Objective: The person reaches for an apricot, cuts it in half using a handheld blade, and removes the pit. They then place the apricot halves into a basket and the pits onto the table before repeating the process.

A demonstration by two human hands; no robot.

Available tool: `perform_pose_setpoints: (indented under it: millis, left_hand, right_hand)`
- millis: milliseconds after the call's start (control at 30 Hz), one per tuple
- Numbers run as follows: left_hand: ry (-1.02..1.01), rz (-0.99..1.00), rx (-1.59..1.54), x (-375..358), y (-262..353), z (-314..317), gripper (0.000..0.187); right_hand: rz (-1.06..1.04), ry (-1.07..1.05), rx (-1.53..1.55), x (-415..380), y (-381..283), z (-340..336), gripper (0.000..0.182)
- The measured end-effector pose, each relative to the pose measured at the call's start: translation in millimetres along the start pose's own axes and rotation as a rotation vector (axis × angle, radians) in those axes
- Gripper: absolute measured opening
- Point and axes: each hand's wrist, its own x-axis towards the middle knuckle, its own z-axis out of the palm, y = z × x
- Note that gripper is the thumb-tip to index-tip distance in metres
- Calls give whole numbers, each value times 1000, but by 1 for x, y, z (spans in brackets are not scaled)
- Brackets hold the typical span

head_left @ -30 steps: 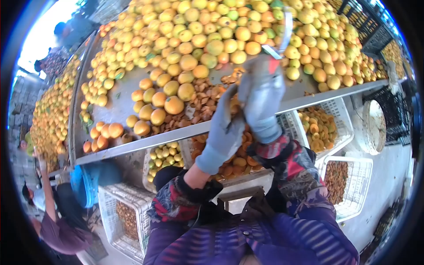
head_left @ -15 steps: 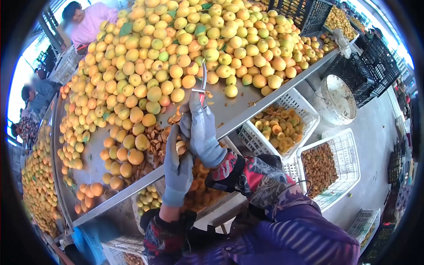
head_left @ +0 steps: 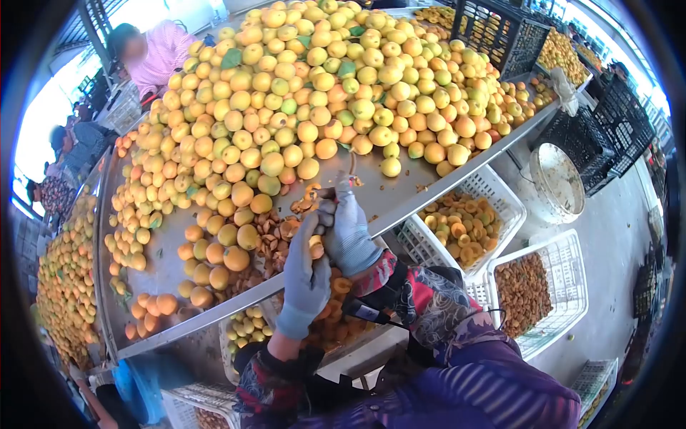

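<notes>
My left hand, in a grey glove, is closed around an apricot piece whose orange flesh shows between thumb and fingers. Touching it is my gloved right hand, wrapped round a small knife with its blade pointing up and away. Most of the knife's handle is hidden in the fist. Both hands are over the near edge of a metal table. Just beyond them lie loose apricot stones and a big heap of whole apricots.
Below the table edge, white crates hold apricot halves and brown stones. A white bucket and black crates stand at the right. Across the heap is a person in pink.
The view has shifted, so the table and heap appear lower and further right. The knife blade has turned and now looks narrower. Both hands remain together, the apricot piece still in my left.
</notes>
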Motion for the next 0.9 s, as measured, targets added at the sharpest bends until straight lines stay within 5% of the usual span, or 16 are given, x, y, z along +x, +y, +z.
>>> perform_pose_setpoints:
  millis: [167,233,433,533,567,633,833,900]
  left_hand:
    - [55,-5,-136,5,-1,-4,46]
    - [24,-264,-224,6,8,-10,40]
    - [138,-503,-783,6,-20,-19,28]
    - [143,-605,-853,10,-18,-29,14]
    - [156,-606,-854,8,-31,-24,14]
    - [224,-16,-301,2,-68,-9,6]
    - [145,-168,-229,1,-66,-10,7]
    - [112,-215,-492,-1,-65,-9,12]
  right_hand:
    - [-113,-73,-34,-2,0,1,47]
    - [-101,-135,34,-2,-3,0,46]
    - [-225,-265,-156,-16,-23,8,34]
    - [-164,-429,-958,-18,-21,10,28]
    - [-157,-439,-963,-22,-18,10,28]
    - [-572,-614,-1375,-27,-13,7,26]
    - [-853,-622,-1584,-27,-15,6,22]
    - [-897,-613,-1576,-29,-17,5,22]
